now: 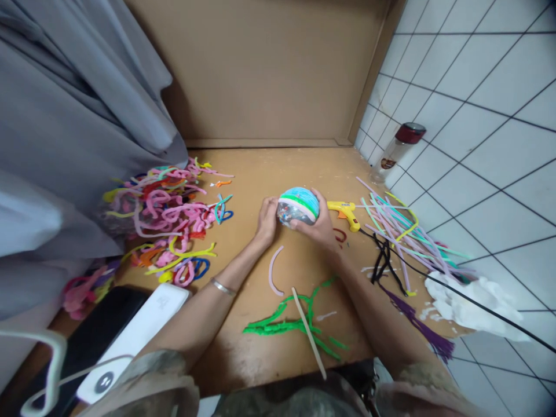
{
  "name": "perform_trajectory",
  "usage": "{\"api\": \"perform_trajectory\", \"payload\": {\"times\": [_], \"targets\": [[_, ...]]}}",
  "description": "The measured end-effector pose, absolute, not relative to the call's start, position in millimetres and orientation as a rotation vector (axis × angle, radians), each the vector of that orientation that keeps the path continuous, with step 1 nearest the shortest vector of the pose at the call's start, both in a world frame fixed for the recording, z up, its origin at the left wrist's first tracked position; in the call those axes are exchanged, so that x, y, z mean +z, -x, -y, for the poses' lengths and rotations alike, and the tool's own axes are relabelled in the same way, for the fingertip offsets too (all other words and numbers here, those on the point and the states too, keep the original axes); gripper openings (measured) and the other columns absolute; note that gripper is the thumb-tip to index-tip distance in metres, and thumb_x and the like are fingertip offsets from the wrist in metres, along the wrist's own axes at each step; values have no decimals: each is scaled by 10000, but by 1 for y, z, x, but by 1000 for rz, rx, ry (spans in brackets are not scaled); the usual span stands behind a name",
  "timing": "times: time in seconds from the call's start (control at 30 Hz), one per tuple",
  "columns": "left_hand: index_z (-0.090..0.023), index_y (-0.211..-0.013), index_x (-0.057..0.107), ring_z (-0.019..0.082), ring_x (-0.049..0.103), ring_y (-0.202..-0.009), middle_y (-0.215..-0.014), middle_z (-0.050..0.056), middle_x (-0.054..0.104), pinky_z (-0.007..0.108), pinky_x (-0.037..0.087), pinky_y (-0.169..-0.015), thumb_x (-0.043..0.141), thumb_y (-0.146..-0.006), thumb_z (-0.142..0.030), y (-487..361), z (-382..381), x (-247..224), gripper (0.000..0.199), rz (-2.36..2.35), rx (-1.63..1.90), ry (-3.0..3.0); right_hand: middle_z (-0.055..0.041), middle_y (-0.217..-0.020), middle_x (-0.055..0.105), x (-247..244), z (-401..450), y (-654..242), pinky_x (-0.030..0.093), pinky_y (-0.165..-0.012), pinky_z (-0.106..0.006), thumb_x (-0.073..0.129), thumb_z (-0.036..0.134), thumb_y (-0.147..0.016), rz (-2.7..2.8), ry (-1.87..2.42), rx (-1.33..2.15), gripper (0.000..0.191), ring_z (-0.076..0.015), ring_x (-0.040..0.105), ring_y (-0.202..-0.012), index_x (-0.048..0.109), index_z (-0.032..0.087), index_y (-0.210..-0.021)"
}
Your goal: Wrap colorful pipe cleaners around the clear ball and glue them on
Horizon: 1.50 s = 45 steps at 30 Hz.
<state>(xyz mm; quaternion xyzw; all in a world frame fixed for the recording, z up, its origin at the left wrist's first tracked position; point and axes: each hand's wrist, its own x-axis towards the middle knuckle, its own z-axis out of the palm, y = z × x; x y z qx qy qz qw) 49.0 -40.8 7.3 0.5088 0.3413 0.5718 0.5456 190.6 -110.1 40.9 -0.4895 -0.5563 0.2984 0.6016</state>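
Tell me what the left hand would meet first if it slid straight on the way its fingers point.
Left hand already touches the blue-and-green wrapped ball; that ball comes first.

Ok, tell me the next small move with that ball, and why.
Probably reach the right hand for the glue gun just beside it. Both hands cup the ball, the left hand steadying it, its top banded in blue and green and its lower half bare.

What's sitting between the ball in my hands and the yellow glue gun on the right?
Nothing visible. The ball is held between the left hand and right hand, and the glue gun lies on the table just past the right hand's fingers, with no object between.
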Motion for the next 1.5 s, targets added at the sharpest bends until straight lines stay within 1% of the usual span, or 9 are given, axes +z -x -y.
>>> {"api": "perform_trajectory", "payload": {"times": [0.13, 0.2, 0.27, 0.33, 0.47, 0.6, 0.77, 0.97, 1.5], "targets": [[-251, -1260, 541, 293, 507, -1292, -1357, 110, 533, 444, 408, -1088, 715, -696, -682, -33, 44, 19, 731, -729, 1375, -1564, -105, -1433, 518, 43, 106, -205, 436, -1110, -499, 880, 497, -552, 1243, 1159, 843, 985, -321, 523, -1293, 469, 248, -1412], [-235, -1329, 510, 341, 462, -1339, -1424, 138, 475, 473, 375, -1123, 854, -533, -626, -30, 48, 26, 951, -664, 1235, -1743, -98, -1411, 544, 41, 105, -207, 425, -1120, -510, 896, 507, -523, 1260, 1150, 907, 998, -324, 522, -1297, 491, 250, -1397], [-225, -1336, 515, 352, 491, -1304, -1395, 143, 499, 487, 381, -1119, 910, -461, -554, -30, 52, 29, 1014, -663, 1137, -1828, -93, -1380, 575, 39, 103, -207, 425, -1121, -518, 903, 522, -509, 1285, 1123, 971, 987, -321, 530, -1291, 516, 253, -1376], [-225, -1321, 524, 337, 528, -1258, -1339, 131, 541, 480, 405, -1101, 906, -486, -533, -31, 53, 29, 969, -705, 1153, -1809, -98, -1343, 604, 38, 102, -208, 440, -1105, -515, 876, 556, -551, 1286, 1107, 985, 906, -311, 546, -1275, 550, 247, -1339], [-224, -1335, 481, 308, 549, -1231, -1300, 119, 560, 427, 437, -1070, 855, -563, -588, -31, 48, 23, 932, -802, 1398, -1588, -119, -1200, 664, 50, 107, -225, 485, -1023, -503, 657, 575, -812, 1279, 1262, 619, 489, -279, 613, -1131, 651, 219, -1147], [-230, -1349, 448, 304, 550, -1231, -1315, 125, 542, 425, 438, -1068, 846, -565, -619, -31, 42, 16, 961, -899, 1514, -1485, -132, -996, 689, 67, 133, -242, 492, -910, -483, 621, 336, -834, 1533, 1700, 225, 278, -291, 641, -934, 657, 176, -1059], [-238, -1359, 440, 289, 568, -1220, -1338, 125, 541, 433, 450, -1066, 855, -542, -621, -39, 44, 8, 993, -934, 1473, -1521, -153, -1065, 664, 65, 170, -229, 453, -827, -383, 530, 230, -863, 2009, 2171, 51, 273, -295, 614, -996, 648, 159, -1098], [-225, -1349, 465, 299, 531, -1275, -1352, 132, 533, 448, 420, -1106, 874, -555, -539, -49, 56, 4, 947, -980, 1417, -1591, -136, -1065, 652, 57, 168, -223, 395, -805, -318, 439, 237, -927, 2055, 2298, -56, 283, -252, 594, -1011, 657, 166, -1093], [-231, -1345, 453, 284, 591, -1198, -1304, 133, 580, 439, 439, -1072, 807, -558, -690, -50, 45, 1, 978, -919, 1495, -1422, -143, -1147, 651, 43, 152, -227, 350, -841, -357, 482, 246, -884, 1921, 2275, -148, 310, -279, 554, -1081, 694, 164, -1095]]}}
